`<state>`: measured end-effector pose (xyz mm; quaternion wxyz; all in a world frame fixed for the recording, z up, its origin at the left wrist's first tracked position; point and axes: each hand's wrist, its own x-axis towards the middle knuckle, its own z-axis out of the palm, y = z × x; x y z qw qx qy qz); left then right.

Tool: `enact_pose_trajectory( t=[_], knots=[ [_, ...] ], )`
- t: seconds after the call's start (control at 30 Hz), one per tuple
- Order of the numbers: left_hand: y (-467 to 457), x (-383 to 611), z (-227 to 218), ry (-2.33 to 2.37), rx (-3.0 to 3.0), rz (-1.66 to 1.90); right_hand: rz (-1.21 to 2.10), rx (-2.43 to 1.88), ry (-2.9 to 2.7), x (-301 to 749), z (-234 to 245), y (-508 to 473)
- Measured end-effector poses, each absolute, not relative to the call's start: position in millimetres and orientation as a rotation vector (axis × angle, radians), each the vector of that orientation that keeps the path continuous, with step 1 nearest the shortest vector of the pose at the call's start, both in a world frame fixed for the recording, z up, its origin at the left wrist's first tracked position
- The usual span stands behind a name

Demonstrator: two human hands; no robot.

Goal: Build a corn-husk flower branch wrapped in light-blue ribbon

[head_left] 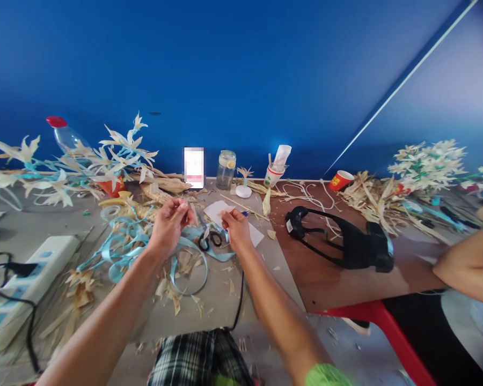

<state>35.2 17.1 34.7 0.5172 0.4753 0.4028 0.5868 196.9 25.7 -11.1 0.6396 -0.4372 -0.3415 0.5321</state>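
My left hand (169, 222) is raised over the grey table (225, 300), its fingers pinched together on something small and pale that I cannot make out. My right hand (236, 228) is closed in a pinch just above a white sheet of paper (219, 212); what it grips is too small to name. Black-handled scissors (210, 239) lie between the two hands. Light blue ribbon (124, 249) loops over the table under my left wrist, among dry husk scraps (173, 292).
Husk flowers on blue stems (104, 161) lie at back left, more flowers (430, 161) at right. A phone (194, 167), glass jar (226, 169), paper cups (273, 174), black head-strap device (346, 241), white power strip (28, 284) and another person's arm (467, 262) surround the work area.
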Motion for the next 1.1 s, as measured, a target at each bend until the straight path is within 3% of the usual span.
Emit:
enact_pose_trajectory(
  t=[0.37, 0.6, 1.1],
  knots=[
    [-9, 31, -12, 0.791, 0.822, 1.221, 1.285, -0.975, -0.846, 187, -15, 19],
    [-16, 35, -11, 0.731, 0.742, 1.095, 1.295, -0.937, -0.908, 186, -17, 15],
    [-15, 32, -16, 0.705, 0.702, 1.196, 1.342, -0.897, -0.961, 181, -15, 10]
  ],
)
